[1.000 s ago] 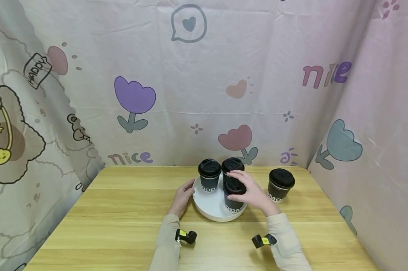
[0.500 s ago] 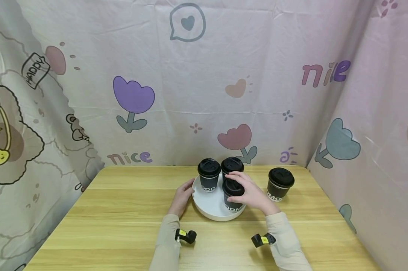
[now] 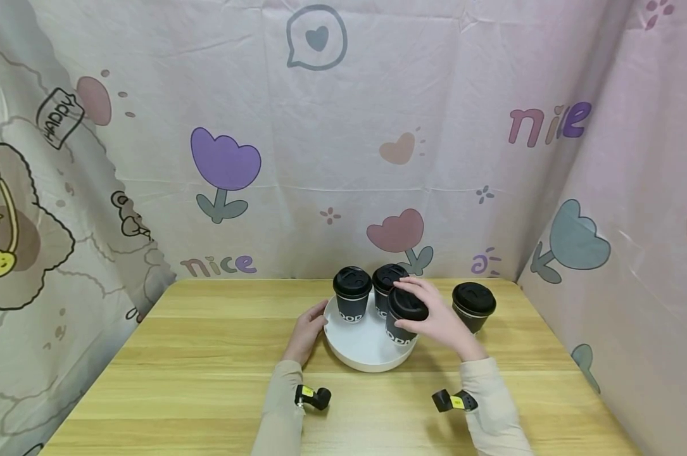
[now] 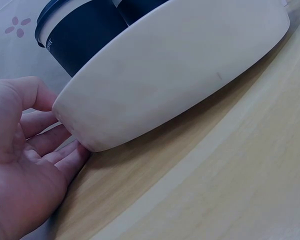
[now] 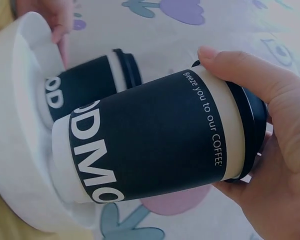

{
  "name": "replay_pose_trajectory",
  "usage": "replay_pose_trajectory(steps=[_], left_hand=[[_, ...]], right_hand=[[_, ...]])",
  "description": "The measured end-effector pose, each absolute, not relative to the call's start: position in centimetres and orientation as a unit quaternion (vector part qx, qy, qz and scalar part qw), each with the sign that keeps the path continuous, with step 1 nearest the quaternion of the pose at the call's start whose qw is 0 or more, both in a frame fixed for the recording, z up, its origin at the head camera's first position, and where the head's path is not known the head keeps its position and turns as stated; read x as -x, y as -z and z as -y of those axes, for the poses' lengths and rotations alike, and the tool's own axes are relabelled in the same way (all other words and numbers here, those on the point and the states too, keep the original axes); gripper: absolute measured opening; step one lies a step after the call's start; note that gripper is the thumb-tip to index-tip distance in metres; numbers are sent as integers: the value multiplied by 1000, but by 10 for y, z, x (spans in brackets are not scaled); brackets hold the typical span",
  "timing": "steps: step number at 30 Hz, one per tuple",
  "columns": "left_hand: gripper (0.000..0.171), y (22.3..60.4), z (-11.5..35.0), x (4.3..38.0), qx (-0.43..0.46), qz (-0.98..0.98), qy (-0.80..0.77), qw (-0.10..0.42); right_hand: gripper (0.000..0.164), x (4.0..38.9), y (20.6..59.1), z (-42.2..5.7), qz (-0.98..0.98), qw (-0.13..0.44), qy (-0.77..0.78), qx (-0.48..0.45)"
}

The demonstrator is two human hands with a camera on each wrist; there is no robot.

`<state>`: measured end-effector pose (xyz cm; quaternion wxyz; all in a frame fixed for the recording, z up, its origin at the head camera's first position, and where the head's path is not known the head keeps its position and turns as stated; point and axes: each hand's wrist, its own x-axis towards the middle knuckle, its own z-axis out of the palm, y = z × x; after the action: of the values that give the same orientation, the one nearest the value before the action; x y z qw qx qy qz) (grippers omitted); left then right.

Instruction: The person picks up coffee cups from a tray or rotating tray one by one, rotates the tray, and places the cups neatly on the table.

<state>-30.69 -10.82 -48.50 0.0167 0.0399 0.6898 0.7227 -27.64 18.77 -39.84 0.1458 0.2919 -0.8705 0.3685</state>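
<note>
As I look in through the three cameras, the left hand point(image 3: 306, 332) comes first, its digits bent round the edge of a round white tray point(image 3: 357, 356); only the left wrist view shows me one digit on the rim and other fingertips by the bottom edge, plus a small dark mark point(image 4: 219, 76) on the smooth outer wall. The tray rests on a yellowish, wood-grained table point(image 3: 178, 373). Inside it, at the left, I see an upright left cup point(image 3: 352, 307), black and tapered; right of that, a rear cup point(image 3: 381, 304), partly hidden. Next along, the held cup point(image 3: 398, 326) leans slightly over the tray's right side; I cannot tell whether its base touches. The right hand point(image 3: 437, 320) grasps it, thumb and fingers spread round its black plastic lid point(image 3: 407, 304). My right wrist view alone lets me read "Breeze you to our COFFEE" beneath a pale band. Farthest right, the outer cup point(image 3: 473, 320) stands on the table, apart from the tray, before a creased, printed cloth point(image 3: 320, 139).
</note>
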Motion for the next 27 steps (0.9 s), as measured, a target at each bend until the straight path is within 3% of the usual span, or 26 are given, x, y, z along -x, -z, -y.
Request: replay_pose_trajectory(steps=[8, 27], left_hand=[[57, 487, 109, 310, -39, -689, -724, 18], [56, 486, 107, 309, -30, -699, -714, 15]], right_hand=[[72, 274, 390, -209, 875, 182, -372, -252], [74, 296, 415, -235, 890, 224, -371, -140]])
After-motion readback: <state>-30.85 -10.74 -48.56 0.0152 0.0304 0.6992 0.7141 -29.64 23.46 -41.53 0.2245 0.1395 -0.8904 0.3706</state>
